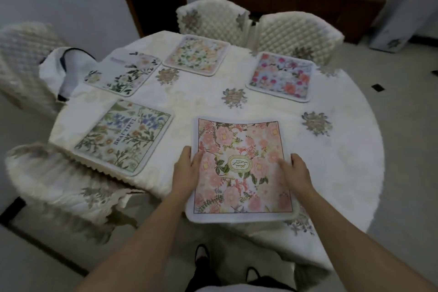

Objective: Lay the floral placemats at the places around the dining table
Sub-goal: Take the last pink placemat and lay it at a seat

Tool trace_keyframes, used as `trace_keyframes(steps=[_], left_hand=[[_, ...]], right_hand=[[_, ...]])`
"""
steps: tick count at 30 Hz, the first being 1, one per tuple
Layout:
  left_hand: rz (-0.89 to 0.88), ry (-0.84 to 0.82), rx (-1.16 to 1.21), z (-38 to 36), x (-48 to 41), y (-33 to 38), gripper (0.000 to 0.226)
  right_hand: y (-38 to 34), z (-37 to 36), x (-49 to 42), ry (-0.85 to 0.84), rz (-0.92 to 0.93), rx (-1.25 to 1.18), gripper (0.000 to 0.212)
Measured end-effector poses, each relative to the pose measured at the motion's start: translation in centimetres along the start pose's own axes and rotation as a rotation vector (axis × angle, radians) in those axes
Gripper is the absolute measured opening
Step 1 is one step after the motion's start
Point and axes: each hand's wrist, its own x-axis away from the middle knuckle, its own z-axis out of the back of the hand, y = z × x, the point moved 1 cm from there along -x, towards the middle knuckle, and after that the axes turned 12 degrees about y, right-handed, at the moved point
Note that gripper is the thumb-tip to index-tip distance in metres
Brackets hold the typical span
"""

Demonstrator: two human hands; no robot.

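Five placemats (241, 168) on table (343, 161), nearest at front edge, chairs (296, 31) behind

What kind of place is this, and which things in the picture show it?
Probably a home dining room: a round table under a white embroidered cloth, chairs in quilted covers around it, and floral placemats at the places. The left hand and right hand hold a pink placemat.

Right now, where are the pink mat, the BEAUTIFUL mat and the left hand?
pink mat (239, 166), head view, on its printed middle.
BEAUTIFUL mat (123, 136), head view, on its lettered middle.
left hand (187, 169), head view, on the back of the hand.
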Motion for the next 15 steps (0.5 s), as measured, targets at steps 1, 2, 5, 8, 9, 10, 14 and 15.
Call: trace_keyframes(steps=[1,2,5,8,9,10,14,15], left_hand=[[-0.022,-0.036,-0.011,-0.7,-0.6,0.1,0.022],[-0.042,-0.069,-0.031,-1.2,-1.0,0.5,0.022],[-0.078,-0.149,-0.057,-2.9,-2.5,0.6,0.023],[-0.040,-0.229,-0.054,-4.1,-3.3,0.9,0.013],[-0.016,-0.250,-0.029,-4.5,-3.5,0.7,0.011],[0.004,-0.257,-0.013,-4.8,-3.8,0.5,0.010],[0.060,-0.264,0.008,-5.8,-4.9,-0.7,0.008],[0.070,-0.265,0.007,-6.1,-5.1,-1.1,0.007]], right_hand=[[0.4,0.4,0.3,0.031,-0.032,-0.011,0.018],[0.8,0.8,0.6,0.063,-0.064,-0.022,0.015],[2.2,1.5,1.2,0.133,-0.156,-0.073,0.014],[3.3,1.7,1.9,0.184,-0.236,-0.116,0.022],[3.6,1.6,2.0,0.197,-0.263,-0.128,0.025],[3.9,1.3,2.1,0.211,-0.288,-0.140,0.028],[4.9,-0.2,2.0,0.230,-0.337,-0.155,0.031],[5.1,-0.7,1.9,0.230,-0.343,-0.152,0.031]])
